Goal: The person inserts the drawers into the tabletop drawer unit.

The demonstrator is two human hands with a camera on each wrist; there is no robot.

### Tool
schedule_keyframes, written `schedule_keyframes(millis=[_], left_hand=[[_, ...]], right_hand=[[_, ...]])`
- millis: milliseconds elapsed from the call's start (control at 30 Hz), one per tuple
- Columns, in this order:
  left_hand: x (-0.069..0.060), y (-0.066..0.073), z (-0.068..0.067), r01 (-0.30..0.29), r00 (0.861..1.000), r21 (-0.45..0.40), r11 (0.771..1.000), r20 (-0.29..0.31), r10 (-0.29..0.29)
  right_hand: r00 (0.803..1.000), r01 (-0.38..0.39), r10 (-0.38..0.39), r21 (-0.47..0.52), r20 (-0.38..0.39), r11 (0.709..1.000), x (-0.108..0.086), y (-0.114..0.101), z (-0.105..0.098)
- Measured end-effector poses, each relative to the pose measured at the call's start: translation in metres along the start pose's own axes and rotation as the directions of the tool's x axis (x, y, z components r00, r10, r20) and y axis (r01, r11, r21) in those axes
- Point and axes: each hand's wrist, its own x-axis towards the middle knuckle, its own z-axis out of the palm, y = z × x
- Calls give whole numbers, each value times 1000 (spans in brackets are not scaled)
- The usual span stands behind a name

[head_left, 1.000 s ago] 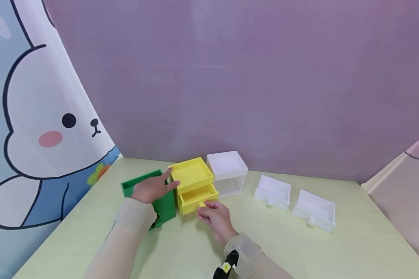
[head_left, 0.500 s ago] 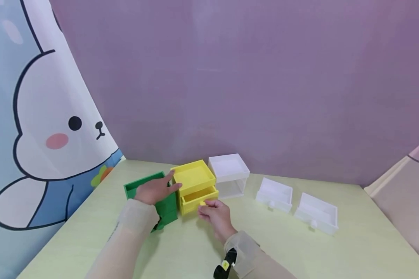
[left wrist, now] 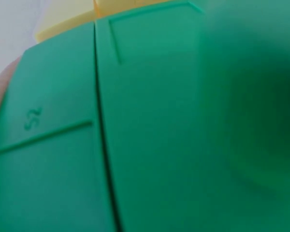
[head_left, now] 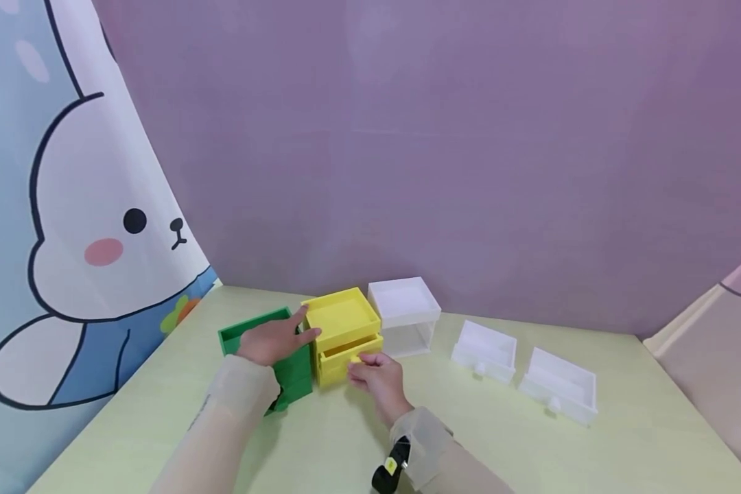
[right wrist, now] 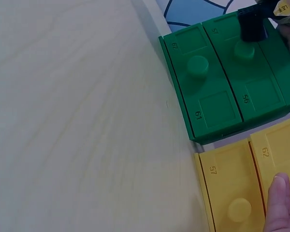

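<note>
Skew could jam the yellow drawer [head_left: 335, 361] jutting from the yellow cabinet [head_left: 344, 318] if the right hand [head_left: 381, 381], pinching its knob [head_left: 355, 359], pushes unevenly, the left hand [head_left: 274, 342] touching that cabinet's left edge with extended fingers.

By the Numbers

The upper yellow drawer [right wrist: 276, 152] reads 62, the lower yellow drawer [right wrist: 232, 186] 57. Left of them, the upper green drawer [right wrist: 246, 72] carries 57 and 56, the lower green drawer [right wrist: 205, 87] 67 and 61. A green panel [left wrist: 48, 92] seems marked 52; left sleeve [head_left: 219, 415] lettering is illegible.
</note>
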Motion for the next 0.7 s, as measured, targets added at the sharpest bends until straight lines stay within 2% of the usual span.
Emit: schedule_keyframes(millis=[133,533,700], left_hand=[[1,-1,1,-9,1000,2,1000,3,9],[-1,2,-5,5,1000,40,999,12,-6],[-1,3,-3,19,1000,50,999,8,-19]], right_hand=[[1000,-6,6,-12,-12,1000,2,1,1],[1000,-25,25,1,7,1000,5,-3,4],[1000,-24,24,-3,6,1000,6,-2,6]])
